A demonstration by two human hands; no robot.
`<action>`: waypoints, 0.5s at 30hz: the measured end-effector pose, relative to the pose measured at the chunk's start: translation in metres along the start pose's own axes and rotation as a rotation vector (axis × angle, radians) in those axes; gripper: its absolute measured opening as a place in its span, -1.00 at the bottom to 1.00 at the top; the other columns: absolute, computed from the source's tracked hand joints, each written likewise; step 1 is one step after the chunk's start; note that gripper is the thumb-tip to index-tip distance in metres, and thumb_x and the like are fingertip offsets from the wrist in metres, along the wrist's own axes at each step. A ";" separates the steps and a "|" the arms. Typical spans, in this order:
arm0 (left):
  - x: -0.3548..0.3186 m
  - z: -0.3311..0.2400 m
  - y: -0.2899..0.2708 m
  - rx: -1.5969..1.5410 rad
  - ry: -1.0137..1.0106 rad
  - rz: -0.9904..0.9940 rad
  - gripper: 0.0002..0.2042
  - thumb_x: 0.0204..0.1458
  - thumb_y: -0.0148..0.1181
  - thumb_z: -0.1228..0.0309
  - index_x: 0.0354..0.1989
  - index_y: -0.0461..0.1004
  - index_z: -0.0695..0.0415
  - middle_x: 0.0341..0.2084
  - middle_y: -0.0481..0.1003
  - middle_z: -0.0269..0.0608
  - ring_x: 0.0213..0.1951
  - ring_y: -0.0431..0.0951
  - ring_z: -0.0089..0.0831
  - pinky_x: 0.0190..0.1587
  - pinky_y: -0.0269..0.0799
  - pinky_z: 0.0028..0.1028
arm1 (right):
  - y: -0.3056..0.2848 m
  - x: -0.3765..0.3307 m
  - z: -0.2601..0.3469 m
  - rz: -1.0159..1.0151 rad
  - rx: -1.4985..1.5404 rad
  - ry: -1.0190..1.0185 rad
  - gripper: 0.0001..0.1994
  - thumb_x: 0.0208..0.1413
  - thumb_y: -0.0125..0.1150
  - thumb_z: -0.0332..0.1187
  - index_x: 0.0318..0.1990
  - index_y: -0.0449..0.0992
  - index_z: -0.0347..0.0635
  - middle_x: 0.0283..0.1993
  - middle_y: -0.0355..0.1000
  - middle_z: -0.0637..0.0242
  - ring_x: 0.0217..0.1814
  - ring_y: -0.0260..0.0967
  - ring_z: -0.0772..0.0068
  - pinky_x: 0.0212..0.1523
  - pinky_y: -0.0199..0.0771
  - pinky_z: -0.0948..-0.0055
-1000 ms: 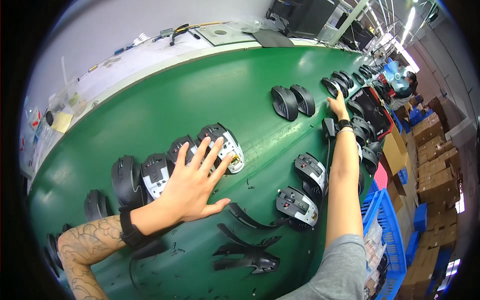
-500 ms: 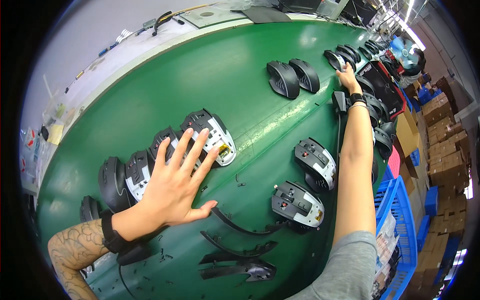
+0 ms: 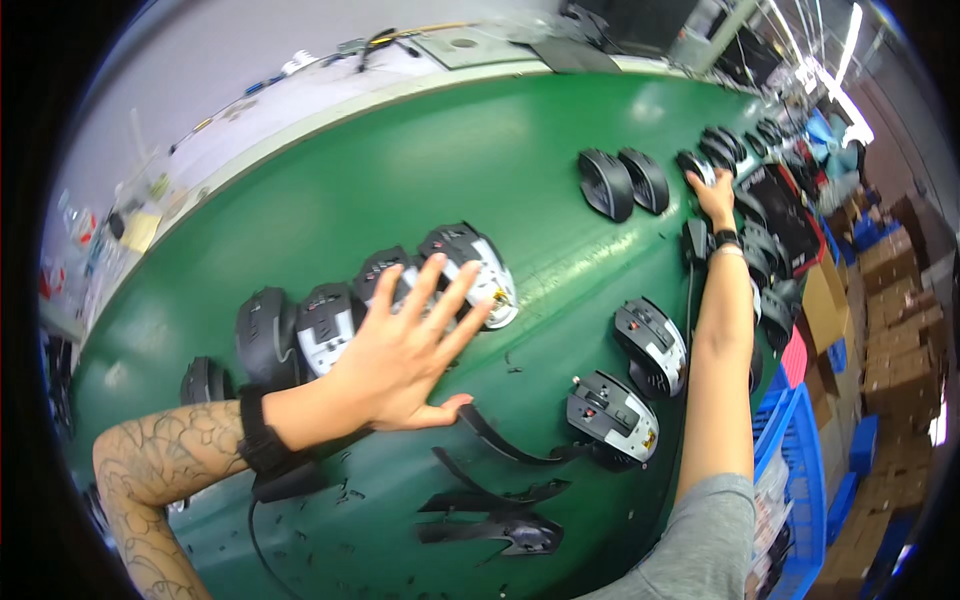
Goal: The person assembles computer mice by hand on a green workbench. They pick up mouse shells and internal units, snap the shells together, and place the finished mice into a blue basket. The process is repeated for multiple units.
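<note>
The dark mouse (image 3: 695, 165) the person reaches for sits far up the green bench (image 3: 480, 130), at the fingertips of the right hand (image 3: 713, 193); from here I cannot tell whether those fingers have closed on it. Just left of it, a pair of black mice (image 3: 605, 185) have their covers on, so they look untouched. The left hand (image 3: 405, 360) is spread wide, palm down, with nothing visible in its grasp, over a row of opened mice (image 3: 465, 262) with pale insides bared. Two more uncovered mice (image 3: 612, 415) lie beside the right forearm, so several appear already opened. Nearer the person, loose black shell pieces (image 3: 535, 535) and small dark bits (image 3: 345, 492) lie scattered, not cleared away.
</note>
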State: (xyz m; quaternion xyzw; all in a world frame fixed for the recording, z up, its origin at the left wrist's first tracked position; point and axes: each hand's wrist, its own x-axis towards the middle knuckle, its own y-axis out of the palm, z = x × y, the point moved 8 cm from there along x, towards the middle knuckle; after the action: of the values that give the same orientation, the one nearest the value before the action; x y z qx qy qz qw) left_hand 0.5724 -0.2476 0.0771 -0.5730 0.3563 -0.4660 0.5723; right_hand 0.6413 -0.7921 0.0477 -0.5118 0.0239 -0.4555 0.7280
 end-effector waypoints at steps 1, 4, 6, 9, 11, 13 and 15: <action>0.000 0.000 0.001 0.001 0.018 -0.020 -0.19 -0.13 -0.04 -0.17 0.23 0.13 0.17 0.25 0.00 0.13 0.23 0.03 0.12 0.13 -0.05 0.13 | -0.004 0.002 -0.005 -0.001 0.006 -0.016 -0.22 -0.25 0.41 0.01 0.06 0.25 -0.35 0.05 0.33 -0.08 0.09 0.31 0.04 0.09 0.27 0.31; 0.006 -0.006 0.001 0.023 0.060 -0.095 -0.20 -0.12 -0.08 -0.16 0.22 0.14 0.18 0.22 0.06 0.15 0.20 0.09 0.13 0.09 0.01 0.14 | -0.025 0.004 -0.007 -0.078 0.069 -0.107 -0.19 -0.25 0.42 -0.03 0.10 0.22 -0.40 0.07 0.31 -0.09 0.12 0.28 0.08 0.12 0.24 0.30; 0.007 -0.007 0.002 0.033 0.065 -0.123 -0.20 -0.12 -0.11 -0.17 0.23 0.14 0.18 0.21 0.06 0.16 0.19 0.10 0.14 0.08 0.03 0.14 | -0.051 0.011 0.014 -0.215 0.085 -0.169 -0.17 -0.25 0.42 -0.06 0.11 0.21 -0.45 0.06 0.32 -0.09 0.12 0.28 0.01 0.13 0.24 0.29; 0.003 -0.005 0.005 0.035 0.037 -0.136 -0.17 -0.16 -0.06 -0.17 0.24 0.11 0.18 0.23 0.01 0.18 0.21 0.06 0.14 0.09 0.01 0.10 | -0.073 0.008 0.079 0.137 0.437 -0.167 -0.44 0.04 0.19 -0.11 0.05 0.31 -0.42 -0.07 0.39 0.22 -0.06 0.32 0.40 0.01 0.23 0.53; 0.003 -0.005 0.007 0.046 0.041 -0.144 -0.17 -0.15 -0.06 -0.17 0.24 0.10 0.18 0.23 0.01 0.19 0.21 0.06 0.14 0.08 0.02 0.10 | -0.093 -0.028 0.141 0.470 0.721 -0.202 -0.63 0.15 0.04 -0.20 -0.03 0.40 -0.34 -0.18 0.38 0.42 -0.18 0.25 0.66 -0.12 0.19 0.67; 0.002 -0.004 0.006 0.052 0.039 -0.140 -0.17 -0.14 -0.06 -0.16 0.25 0.09 0.18 0.23 0.01 0.19 0.21 0.06 0.15 0.08 0.03 0.11 | -0.122 -0.078 0.186 0.542 0.588 -0.317 -0.57 0.12 0.06 -0.20 0.05 0.34 -0.34 -0.11 0.36 0.35 -0.08 0.25 0.55 -0.01 0.18 0.63; 0.001 -0.004 0.004 0.052 0.044 -0.141 -0.17 -0.14 -0.06 -0.15 0.26 0.07 0.18 0.23 0.00 0.19 0.21 0.05 0.17 0.09 0.02 0.13 | -0.143 -0.132 0.210 0.598 0.418 -0.344 -0.49 0.10 0.08 -0.20 0.14 0.24 -0.34 -0.03 0.32 0.22 0.01 0.24 0.41 0.07 0.15 0.55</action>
State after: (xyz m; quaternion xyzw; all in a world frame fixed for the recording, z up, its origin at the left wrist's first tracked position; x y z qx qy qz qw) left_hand 0.5692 -0.2501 0.0733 -0.5714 0.3154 -0.5264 0.5448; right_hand 0.5780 -0.5576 0.2002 -0.3920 -0.0433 -0.1263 0.9102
